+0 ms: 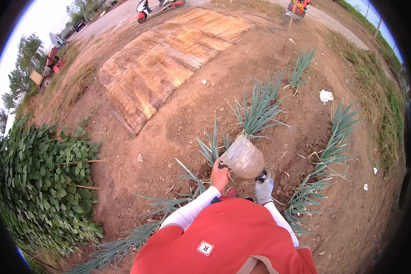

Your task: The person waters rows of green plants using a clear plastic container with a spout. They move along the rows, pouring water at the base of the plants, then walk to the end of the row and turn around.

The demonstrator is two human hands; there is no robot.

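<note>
A cloudy, dirt-stained plastic container (245, 158) is held in front of my body, above the soil. Its wider end faces up and left, and its rounded end is toward the lower right. My bare left hand (220, 177) grips the left edge, with one finger stretched along it. On my right hand (264, 187) is a grey work glove; it holds a small black part (261, 176) at the rounded end. What that part is cannot be made out. Just beyond the container stands a clump of green onion plants (257, 109).
More green onions line a row (316, 171) on the right and another (137, 236) at lower left. A straw-coloured mat (171, 61) covers the ground ahead. Leafy vines (44, 185) rise at left. A wooden-handled tool (289, 27) stands upright near two parked scooters (157, 7).
</note>
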